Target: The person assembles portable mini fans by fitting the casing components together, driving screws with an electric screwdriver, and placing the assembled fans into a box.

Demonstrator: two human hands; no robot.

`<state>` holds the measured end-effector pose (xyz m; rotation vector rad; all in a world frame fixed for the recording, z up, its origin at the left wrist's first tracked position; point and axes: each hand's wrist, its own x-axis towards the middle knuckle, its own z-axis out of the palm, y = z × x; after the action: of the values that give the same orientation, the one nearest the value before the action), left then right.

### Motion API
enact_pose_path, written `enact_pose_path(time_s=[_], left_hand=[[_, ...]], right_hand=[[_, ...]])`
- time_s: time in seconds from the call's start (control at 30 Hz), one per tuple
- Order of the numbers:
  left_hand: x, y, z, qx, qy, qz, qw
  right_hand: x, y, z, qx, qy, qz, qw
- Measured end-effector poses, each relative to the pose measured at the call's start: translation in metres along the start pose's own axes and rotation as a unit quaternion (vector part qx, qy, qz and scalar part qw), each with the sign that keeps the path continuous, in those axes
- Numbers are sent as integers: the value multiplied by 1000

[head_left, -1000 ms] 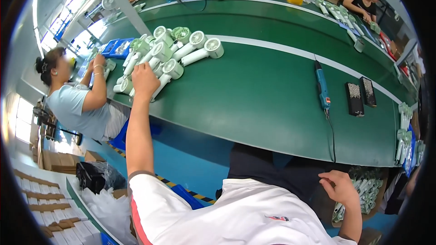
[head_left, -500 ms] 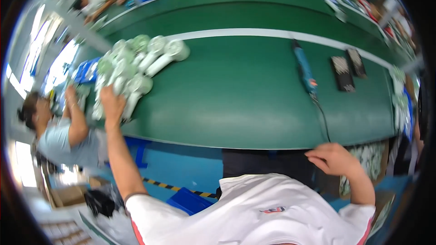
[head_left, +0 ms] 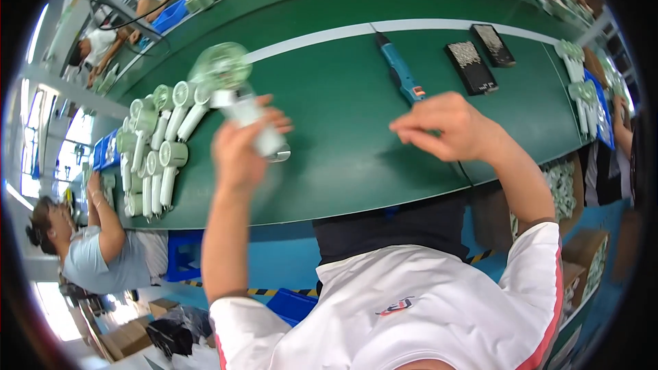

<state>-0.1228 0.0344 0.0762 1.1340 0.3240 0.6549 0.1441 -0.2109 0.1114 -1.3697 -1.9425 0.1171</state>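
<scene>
My left hand (head_left: 240, 147) is wrapped round the white handle of a handheld fan (head_left: 228, 72), whose pale green round head points up and away. The fan is blurred by motion and held above the green table. My right hand (head_left: 449, 125) hovers over the table with its fingers loosely bent, thumb slightly apart, and nothing visible in them. Just beyond its fingers lies a blue electric screwdriver (head_left: 397, 67), its cord partly hidden by the hand. Left of my left hand, several similar fans (head_left: 154, 140) lie in a cluster.
Two black boxes of small metal parts (head_left: 471, 68) (head_left: 493, 46) lie at the back right. More fans (head_left: 582, 96) rest at the table's right end by a blue tray. A co-worker (head_left: 106, 240) sits at the left. A carton of pale parts (head_left: 562, 188) stands below the table's right edge.
My left hand has lifted a fan out of the cluster and moved right with it. My right hand has risen from the table's front edge toward the screwdriver. The view has shifted.
</scene>
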Motion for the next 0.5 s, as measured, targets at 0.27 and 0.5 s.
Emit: enact_pose_path(time_s=[0.27, 0.5], left_hand=[[47, -70, 106, -147, -8, -49, 988], [83, -83, 132, -172, -67, -36, 982]], right_hand=[[49, 29, 40, -74, 122, -11, 990], [28, 63, 38, -95, 178, 31, 979]])
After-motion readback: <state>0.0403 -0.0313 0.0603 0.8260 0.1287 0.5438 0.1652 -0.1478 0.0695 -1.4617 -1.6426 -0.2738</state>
